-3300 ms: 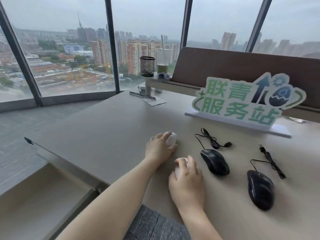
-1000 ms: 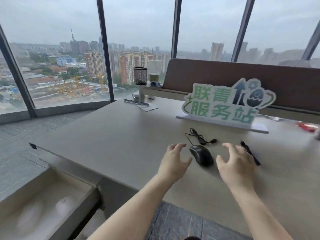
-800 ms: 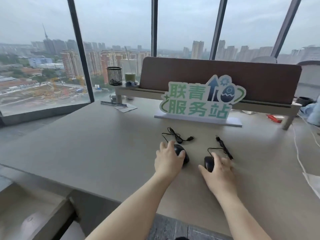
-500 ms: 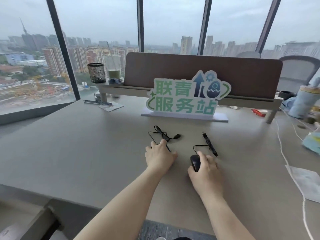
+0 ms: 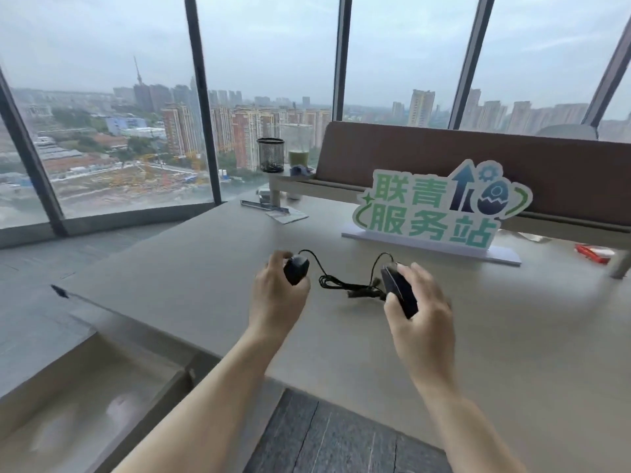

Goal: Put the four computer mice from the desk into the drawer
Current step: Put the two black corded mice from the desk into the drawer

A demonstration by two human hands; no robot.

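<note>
My left hand (image 5: 276, 298) grips a small black wired mouse (image 5: 296, 269), lifted above the desk (image 5: 177, 285). My right hand (image 5: 421, 315) holds a second, larger black wired mouse (image 5: 399, 291), tilted on its side. Their black cables (image 5: 345, 285) hang tangled between the two hands. The open drawer (image 5: 102, 397) sits at the lower left below the desk edge. Two pale blurred shapes, probably the white mice (image 5: 65, 428), lie inside it.
A green and white standing sign (image 5: 440, 213) is at the back of the desk before a brown partition (image 5: 512, 158). A black mesh pen cup (image 5: 270, 154) and a drink stand on a raised shelf. A red item (image 5: 592, 252) lies far right.
Both hands closed on the black mice and lifted them off the desk, trailing their cables. The view swung back left, bringing the open drawer into sight again.
</note>
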